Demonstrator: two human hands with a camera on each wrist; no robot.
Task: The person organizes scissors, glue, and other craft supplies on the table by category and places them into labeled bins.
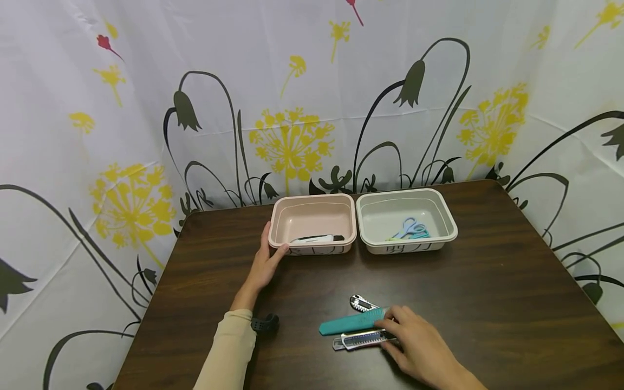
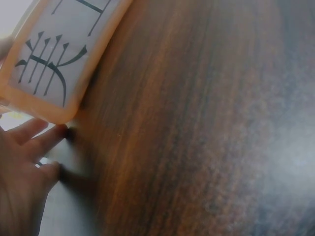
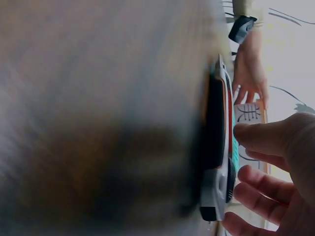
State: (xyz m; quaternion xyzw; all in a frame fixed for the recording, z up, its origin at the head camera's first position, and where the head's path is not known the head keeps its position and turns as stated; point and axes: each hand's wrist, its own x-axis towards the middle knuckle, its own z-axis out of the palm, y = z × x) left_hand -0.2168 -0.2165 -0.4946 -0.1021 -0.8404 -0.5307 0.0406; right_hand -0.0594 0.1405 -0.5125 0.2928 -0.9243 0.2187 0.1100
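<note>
My left hand (image 1: pixel 264 265) rests against the left front corner of a pink plastic bin (image 1: pixel 312 199), its fingers fairly straight along the side and front rim. Inside that bin lies a white, dark-ended item (image 1: pixel 318 238), partly hidden by the front wall. Over the front of the table, my right hand (image 1: pixel 418 341) has its fingertips at the right end of a teal flat, sleeve-like item (image 1: pixel 348 324) and a silver utility knife (image 1: pixel 363 339). In the right wrist view, thumb and fingers are spread beside the knife (image 3: pixel 227 147). A second silver cutter (image 1: pixel 362 303) lies partly under the teal item.
A pale green bin (image 1: pixel 407 196) stands right of the pink one, holding blue scissors (image 1: pixel 411 227) and small teal and yellow items. Both bins carry labels with dark characters. Behind the dark wooden table (image 1: pixel 492 281) hangs a flower-patterned curtain (image 1: pixel 302 81).
</note>
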